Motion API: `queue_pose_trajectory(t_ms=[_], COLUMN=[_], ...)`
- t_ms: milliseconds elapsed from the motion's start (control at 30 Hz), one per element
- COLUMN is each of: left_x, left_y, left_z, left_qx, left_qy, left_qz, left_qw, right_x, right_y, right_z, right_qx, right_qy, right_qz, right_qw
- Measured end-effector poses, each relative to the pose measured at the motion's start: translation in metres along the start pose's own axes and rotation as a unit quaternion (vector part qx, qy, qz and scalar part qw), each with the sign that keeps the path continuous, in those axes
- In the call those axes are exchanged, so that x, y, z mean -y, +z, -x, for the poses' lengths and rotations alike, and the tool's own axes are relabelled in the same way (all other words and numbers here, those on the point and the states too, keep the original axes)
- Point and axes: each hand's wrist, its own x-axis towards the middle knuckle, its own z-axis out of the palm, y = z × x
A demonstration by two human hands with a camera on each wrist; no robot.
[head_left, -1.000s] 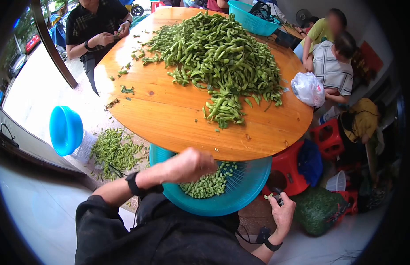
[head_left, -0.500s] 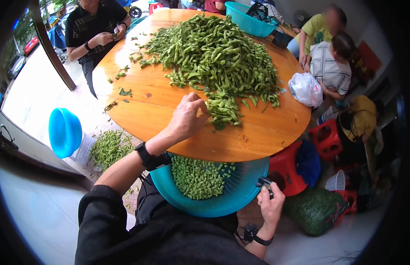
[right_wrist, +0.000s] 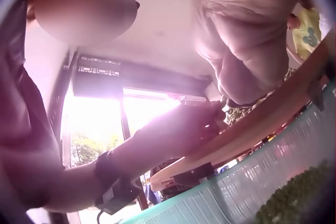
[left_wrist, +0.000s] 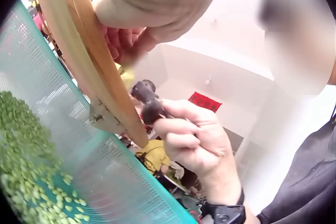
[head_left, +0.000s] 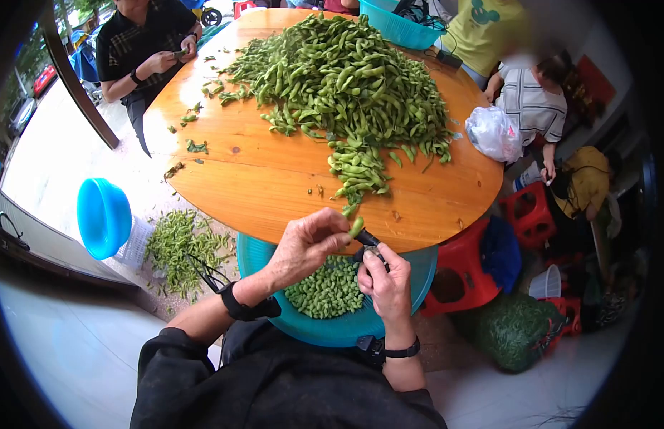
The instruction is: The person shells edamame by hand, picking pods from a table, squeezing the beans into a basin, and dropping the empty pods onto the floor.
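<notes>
Over the front edge of the wooden table [head_left: 275, 204], my left hand [head_left: 310, 247] pinches a green soybean pod [head_left: 356, 227] between thumb and fingers. My right hand [head_left: 388, 282] grips a small black tool [head_left: 368, 239], its tip right by the pod. The left wrist view shows this black tool [left_wrist: 149, 98] sticking out of the curled fingers of the right hand [left_wrist: 194, 140]; its exact kind cannot be told. Below both hands, shelled green beans [head_left: 325, 289] lie in a teal plastic basin [head_left: 411, 293]. A large heap of soybean pods [head_left: 353, 79] covers the table's far half.
A white plastic bag [head_left: 494, 134] sits at the table's right edge, and a teal basket [head_left: 403, 30] at the back. Empty pods [head_left: 185, 247] litter the floor near a blue basin [head_left: 104, 218]. Red stools [head_left: 464, 275] stand at right. Other people sit around the table.
My left hand reached to the pods at the heap's front, then came back toward me with one pod. My right hand moved left and up from beside the basin, meeting the left.
</notes>
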Motion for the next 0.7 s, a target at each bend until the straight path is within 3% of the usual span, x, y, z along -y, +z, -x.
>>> queue_pose_trajectory(t_ms=[167,267,433,533,567,600,633,700], left_x=[0.005,0.003,0.002,0.017,0.026,0.030,0.032,0.033], left_y=[0.013,0.015,0.020,0.021,0.021,0.022,0.020,0.013], left_z=[0.011,0.014,0.024,0.031,0.033,0.035,0.037,0.042], left_qx=[0.007,-0.001,-0.013,-0.011,-0.011,-0.010,-0.010,0.067], left_qy=[0.001,0.085,0.115,0.134,0.083,0.029,0.028,-0.118], left_qz=[-0.039,-0.185,-0.233,-0.234,-0.063,0.109,0.109,0.328], left_qw=[0.999,0.979,0.966,0.963,0.995,0.994,0.994,0.935], right_x=[0.005,0.005,0.005,-0.005,-0.006,-0.006,-0.004,0.001], right_y=[-0.002,-0.006,-0.006,-0.004,-0.006,-0.010,-0.013,-0.020], right_z=[0.002,0.006,0.013,0.015,0.016,0.019,0.020,0.022], right_qx=[0.039,0.046,0.045,0.013,0.014,0.040,0.065,0.092], right_qy=[0.011,0.025,0.029,-0.111,-0.110,-0.063,-0.015,0.031], right_qz=[-0.058,-0.057,-0.028,0.153,0.153,0.071,-0.011,-0.048], right_qw=[0.997,0.997,0.998,0.982,0.982,0.995,0.998,0.994])
